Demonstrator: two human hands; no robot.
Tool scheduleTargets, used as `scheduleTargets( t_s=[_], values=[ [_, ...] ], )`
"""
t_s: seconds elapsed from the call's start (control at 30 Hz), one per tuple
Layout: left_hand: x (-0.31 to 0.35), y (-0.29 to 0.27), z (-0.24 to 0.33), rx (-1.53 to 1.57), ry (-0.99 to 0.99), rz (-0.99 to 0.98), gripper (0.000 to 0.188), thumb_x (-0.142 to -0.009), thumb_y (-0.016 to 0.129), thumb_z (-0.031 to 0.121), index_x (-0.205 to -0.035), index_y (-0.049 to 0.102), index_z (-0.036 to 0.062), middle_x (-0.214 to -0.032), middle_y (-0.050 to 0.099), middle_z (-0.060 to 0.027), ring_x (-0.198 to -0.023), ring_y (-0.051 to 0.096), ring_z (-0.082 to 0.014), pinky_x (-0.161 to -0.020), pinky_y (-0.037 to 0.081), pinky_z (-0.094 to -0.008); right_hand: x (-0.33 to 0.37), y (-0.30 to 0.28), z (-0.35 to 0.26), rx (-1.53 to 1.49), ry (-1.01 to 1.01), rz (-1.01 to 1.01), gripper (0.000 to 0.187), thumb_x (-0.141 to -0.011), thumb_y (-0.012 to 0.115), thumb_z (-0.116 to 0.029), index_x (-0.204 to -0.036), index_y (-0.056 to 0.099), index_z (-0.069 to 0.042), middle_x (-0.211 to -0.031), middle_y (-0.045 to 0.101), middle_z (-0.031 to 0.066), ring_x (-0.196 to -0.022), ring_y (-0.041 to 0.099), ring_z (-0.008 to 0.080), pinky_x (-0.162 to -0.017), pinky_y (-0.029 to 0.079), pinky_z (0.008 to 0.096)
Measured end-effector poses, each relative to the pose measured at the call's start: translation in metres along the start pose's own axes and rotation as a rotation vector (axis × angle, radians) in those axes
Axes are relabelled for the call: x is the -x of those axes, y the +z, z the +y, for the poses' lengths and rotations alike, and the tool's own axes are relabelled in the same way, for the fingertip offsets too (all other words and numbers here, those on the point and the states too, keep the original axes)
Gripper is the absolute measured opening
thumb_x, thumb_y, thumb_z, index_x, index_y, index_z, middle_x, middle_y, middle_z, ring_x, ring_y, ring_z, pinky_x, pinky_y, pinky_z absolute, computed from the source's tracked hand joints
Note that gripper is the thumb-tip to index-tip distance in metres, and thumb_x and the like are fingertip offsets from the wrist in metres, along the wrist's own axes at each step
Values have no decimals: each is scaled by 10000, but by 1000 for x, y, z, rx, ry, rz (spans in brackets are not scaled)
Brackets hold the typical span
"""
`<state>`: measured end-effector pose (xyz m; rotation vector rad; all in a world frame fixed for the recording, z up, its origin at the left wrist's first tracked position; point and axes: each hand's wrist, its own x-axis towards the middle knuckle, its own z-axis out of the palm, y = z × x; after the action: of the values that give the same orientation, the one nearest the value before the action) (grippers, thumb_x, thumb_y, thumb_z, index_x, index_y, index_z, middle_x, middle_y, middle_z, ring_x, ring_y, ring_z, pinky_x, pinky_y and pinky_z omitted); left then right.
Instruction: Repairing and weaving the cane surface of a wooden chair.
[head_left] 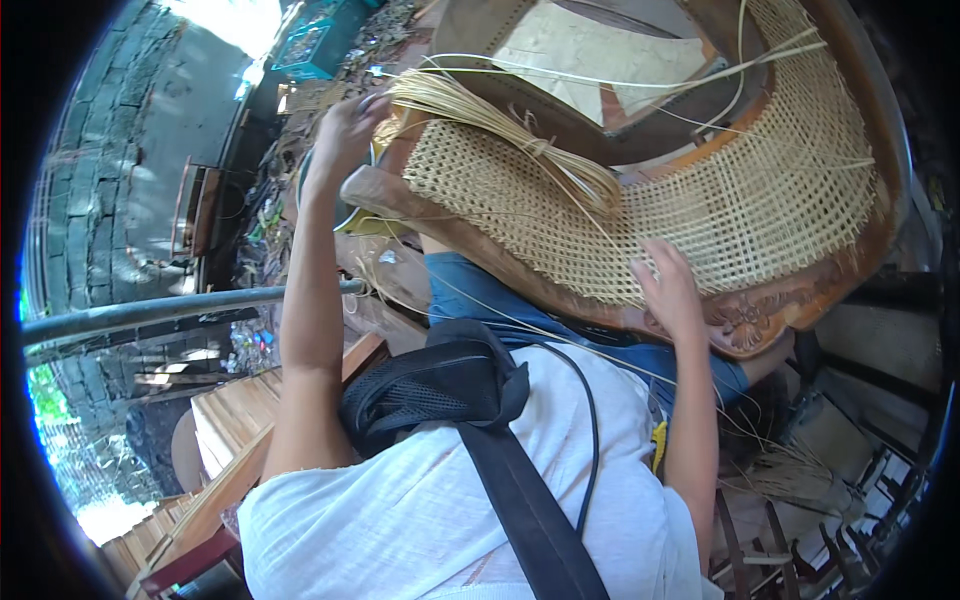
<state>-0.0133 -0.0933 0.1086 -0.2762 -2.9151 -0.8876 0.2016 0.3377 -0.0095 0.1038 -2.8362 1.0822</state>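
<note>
A carved wooden chair frame (645,318) lies across my lap, its curved panel filled with woven cane webbing (700,235). On the webbing's left part rests a tied bundle of pale cane strands (500,125). My left hand (350,135) is raised beside the bundle's loose left end, fingers curled; whatever they hold is too small to make out. Over the lower middle of the webbing, my right hand (668,285) has its thumb and fingers apart, fingertips at the weave. Long loose cane strands (600,80) stretch across the frame's opening.
A metal pipe (180,312) juts in from the left, near a grey block wall (95,190). Slatted wood (235,410) stands by my left elbow. Farther off are a teal crate (312,45) and ground litter. More cane strands (790,470) lie at lower right.
</note>
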Motion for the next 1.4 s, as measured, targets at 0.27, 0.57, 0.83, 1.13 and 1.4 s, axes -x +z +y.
scheduleTargets(
  t_s=[0.27, 0.57, 0.83, 1.13, 1.4],
  values=[
    [-30, 201, 101, -287, 437, -570, 500, -756, 553, 23, -1236, 669, 105, -1250, 638, -180, -1163, 604, -331, -1005, 486, -434, -78, 66, 46, -143, 250, -73, 221, -888, 635, -199, -1023, 719, -45, -903, 714, 184, -873, 686, 360, -818, 531, 411],
    [-30, 221, 66, -248, 294, -582, 428, -805, 587, 65, -1222, 673, 110, -1220, 658, -172, -1144, 618, -337, -993, 498, -414, -79, 95, 30, -140, 170, 53, 200, -896, 645, -227, -1002, 747, -92, -959, 724, 160, -882, 696, 348, -803, 548, 416],
    [-24, 225, 50, -156, 310, -547, 329, -897, 627, 170, -1218, 674, 115, -1220, 664, -133, -1118, 630, -336, -970, 507, -414, -13, -7, 34, -1086, 436, 48, 188, -961, 590, -146, -1079, 666, -21, -1102, 661, 97, -843, 676, 181, -692, 563, 264],
    [0, 223, 117, 144, 492, -470, 318, -922, 638, 210, -1212, 669, 84, -1213, 664, -151, -1063, 650, -345, -935, 524, -410, 442, -541, 186, -1099, 248, 1170, 150, -969, 579, -104, -1041, 589, 27, -909, 622, 115, -843, 613, 242, -769, 541, 355],
    [57, 202, 253, 439, 900, -1130, 282, -930, 685, 246, -1091, 701, 15, -987, 718, -183, -916, 698, -307, -785, 545, -385, 707, -770, 114, -403, 347, 1639, 222, -989, 555, -208, -883, 590, -16, -744, 580, 99, -682, 549, 210, -663, 490, 383]
  ],
)
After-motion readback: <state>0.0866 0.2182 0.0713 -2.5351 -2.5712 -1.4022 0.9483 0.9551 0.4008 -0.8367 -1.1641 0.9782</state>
